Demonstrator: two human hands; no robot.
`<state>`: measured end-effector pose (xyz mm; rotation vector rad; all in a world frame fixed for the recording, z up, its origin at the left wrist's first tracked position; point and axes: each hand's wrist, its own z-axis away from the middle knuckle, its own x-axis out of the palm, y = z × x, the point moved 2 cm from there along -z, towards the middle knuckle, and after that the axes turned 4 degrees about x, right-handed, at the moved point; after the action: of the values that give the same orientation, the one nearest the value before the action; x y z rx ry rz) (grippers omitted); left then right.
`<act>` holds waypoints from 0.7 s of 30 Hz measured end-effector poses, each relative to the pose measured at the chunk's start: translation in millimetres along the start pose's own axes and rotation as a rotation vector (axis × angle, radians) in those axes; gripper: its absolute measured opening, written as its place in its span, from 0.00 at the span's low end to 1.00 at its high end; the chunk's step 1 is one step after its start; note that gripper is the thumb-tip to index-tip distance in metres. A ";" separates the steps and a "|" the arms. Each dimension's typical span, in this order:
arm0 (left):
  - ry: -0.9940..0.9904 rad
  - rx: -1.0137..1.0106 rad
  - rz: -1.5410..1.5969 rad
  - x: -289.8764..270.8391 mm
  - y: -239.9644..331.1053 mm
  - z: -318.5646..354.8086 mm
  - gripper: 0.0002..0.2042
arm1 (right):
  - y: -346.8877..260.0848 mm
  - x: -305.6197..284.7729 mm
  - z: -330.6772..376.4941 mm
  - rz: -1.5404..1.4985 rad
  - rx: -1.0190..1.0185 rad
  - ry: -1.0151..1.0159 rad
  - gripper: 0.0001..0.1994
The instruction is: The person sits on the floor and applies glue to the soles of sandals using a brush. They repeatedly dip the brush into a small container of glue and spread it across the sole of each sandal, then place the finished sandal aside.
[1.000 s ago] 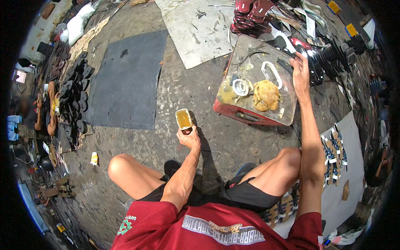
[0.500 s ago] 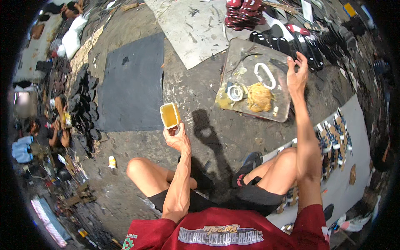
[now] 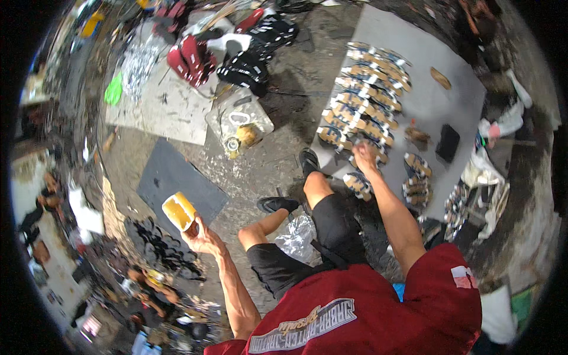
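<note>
My left hand (image 3: 204, 238) is closed round a pale-rimmed, box-shaped tub (image 3: 179, 212) with amber-yellow stuff inside, held up over the corner of a dark square sheet. On the right, my right hand (image 3: 365, 156) reaches down to the near end of rows of sandals (image 3: 365, 97) with tan soles and dark straps. Its fingers are blurred against the sandals, so I cannot tell whether they grip one. The sandals lie on a large grey sheet (image 3: 461, 89).
Ahead, a grimy board (image 3: 264, 121) bears a yellowish lump (image 3: 247, 135), a white ring and a roll. Maroon (image 3: 192, 61) and black footwear pieces are heaped beyond it. The dark square sheet (image 3: 160, 177) lies left. Crumpled clear plastic (image 3: 297, 236) is between my legs. People sit lower left.
My view has swung to the right. My right hand has gone from raised and open beside the board to down at the sandals. The tub stays in my left hand.
</note>
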<state>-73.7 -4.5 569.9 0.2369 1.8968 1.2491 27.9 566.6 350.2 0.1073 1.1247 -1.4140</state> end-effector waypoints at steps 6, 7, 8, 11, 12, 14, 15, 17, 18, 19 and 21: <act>-0.229 0.237 -0.059 -31.9 144.4 -20.8 0.20 | 112.7 -147.2 184.2 0.132 0.430 0.077 0.17; -0.272 0.280 -0.071 -31.1 160.7 -23.1 0.20 | 145.0 -154.1 208.2 0.075 0.528 0.130 0.17; -0.317 0.327 -0.083 -28.1 174.5 -18.7 0.20 | 176.5 -152.2 230.3 0.014 0.629 0.182 0.17; -0.499 0.386 0.079 -17.6 199.7 -20.8 0.23 | 187.6 -123.4 300.5 -0.101 0.695 0.255 0.17; -0.559 0.406 0.116 -17.0 200.7 -22.1 0.23 | 195.5 -108.1 325.6 -0.123 0.691 0.275 0.17; -0.643 0.517 0.156 -8.1 201.6 -26.6 0.21 | 152.5 -64.9 379.1 -0.403 0.673 0.260 0.18; -0.710 0.548 0.169 5.1 205.6 -25.8 0.21 | 153.5 -41.3 396.4 -0.337 0.633 0.289 0.19; -0.852 0.610 0.153 2.0 213.5 -28.1 0.21 | 128.2 25.8 456.9 -0.714 0.528 0.299 0.19; -0.943 0.633 0.143 3.1 220.6 -28.2 0.21 | 110.1 56.2 484.2 -0.661 0.504 0.317 0.15; -1.031 0.656 0.133 4.4 226.6 -27.5 0.21 | 95.4 86.4 513.0 -0.606 0.480 0.334 0.11; -1.130 0.668 0.230 8.4 237.0 -22.2 0.22 | 86.7 169.0 575.9 -0.679 0.708 0.311 0.11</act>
<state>-159.4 100.8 765.6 1.2410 1.1853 0.3466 373.1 88.0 489.8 0.4972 0.8834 -2.4339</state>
